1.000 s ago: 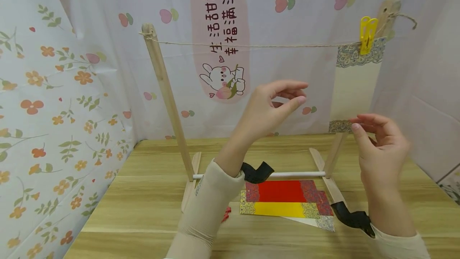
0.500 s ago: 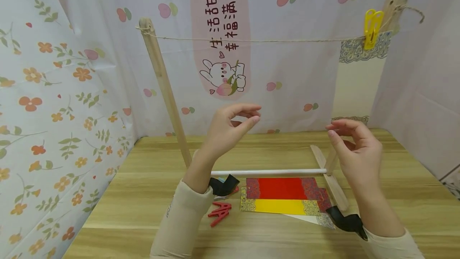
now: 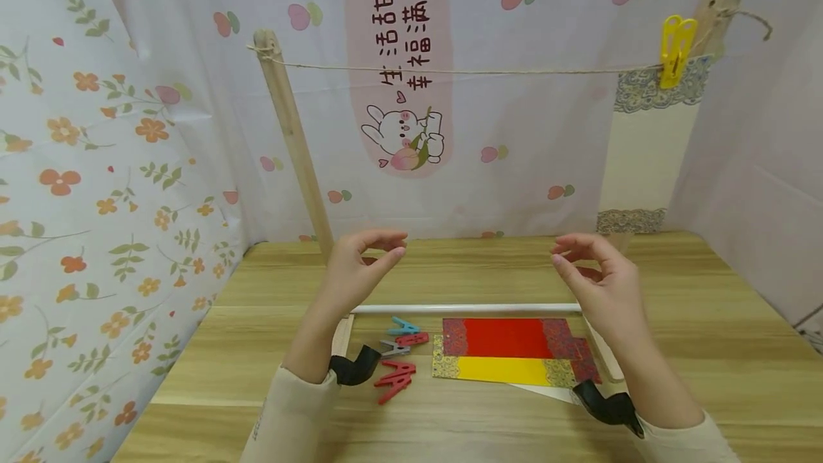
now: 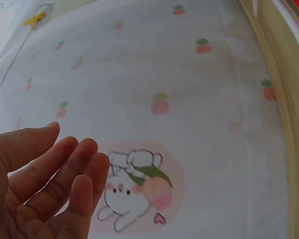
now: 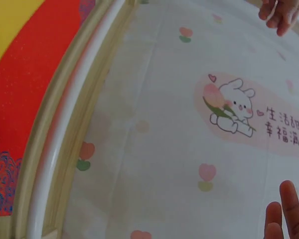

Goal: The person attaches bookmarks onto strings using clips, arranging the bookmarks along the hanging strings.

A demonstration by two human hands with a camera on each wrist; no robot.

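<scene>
My left hand (image 3: 361, 268) hovers above the table near the left post, fingers loosely bent and holding nothing. Level with it on the right, my right hand (image 3: 603, 283) is likewise relaxed, with thumb and fingertips apart. A cream card (image 3: 648, 156) with patterned end bands hangs from the string (image 3: 463, 71), held by a yellow clothespin (image 3: 676, 52) beside the right post. Between the hands, on the table, lie a red card (image 3: 504, 337), a yellow card (image 3: 501, 369) and a partly covered white card (image 3: 546, 391). The left wrist view shows the left fingers (image 4: 79, 186) around nothing.
Several loose clothespins lie left of the cards, among them a blue one (image 3: 403, 326), a grey one (image 3: 395, 349) and red ones (image 3: 396, 380). The wooden left post (image 3: 296, 141) and a white rod (image 3: 463, 308) belong to the string's frame. A printed curtain (image 3: 540, 120) hangs behind.
Both hands have come down and moved left, the right one away from the hanging card's lower end. The card stays clipped. The clothespins on the table have come into sight.
</scene>
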